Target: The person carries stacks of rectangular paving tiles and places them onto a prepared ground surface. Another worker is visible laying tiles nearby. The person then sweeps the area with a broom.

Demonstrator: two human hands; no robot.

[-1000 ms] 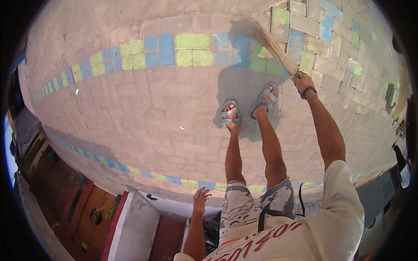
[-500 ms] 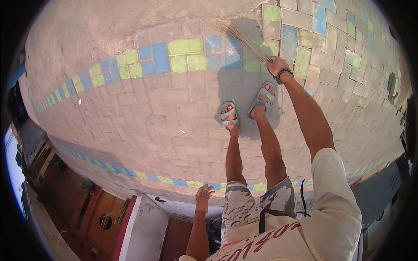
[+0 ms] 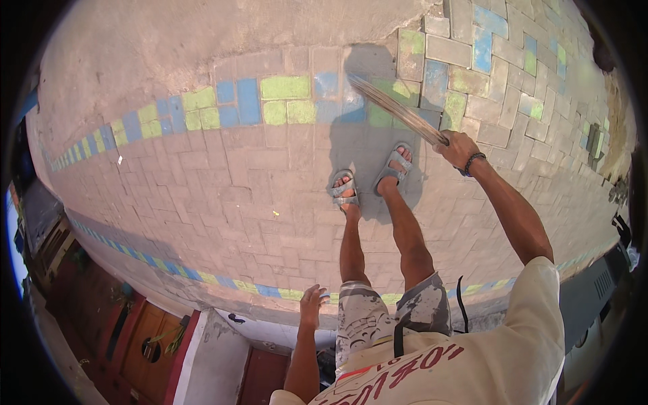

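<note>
My right hand (image 3: 457, 150), with a dark beaded bracelet at the wrist, is closed around the handle end of a stick broom (image 3: 399, 111). The thin tan bristles point away to the upper left, over the blue and green pavers in front of my feet. I cannot tell whether their tips touch the ground. Lower down, beside my shorts, my left hand (image 3: 311, 306) hangs with loosely bent fingers apart and nothing visible in it. My sandalled feet (image 3: 344, 191) stand on the paving, partly in my shadow.
Grey paving blocks (image 3: 223, 175) spread around me, with a blue and green painted band (image 3: 285, 86) across them. Beyond lies rough concrete (image 3: 155, 47). A small yellow scrap (image 3: 275, 214) and a white scrap (image 3: 120, 160) lie to the left. Behind me are a wall and an orange-brown door (image 3: 138, 358).
My right hand has swung right and closer to me, drawing the broom along. Its bristles look more bunched together now. My left hand has barely moved.
</note>
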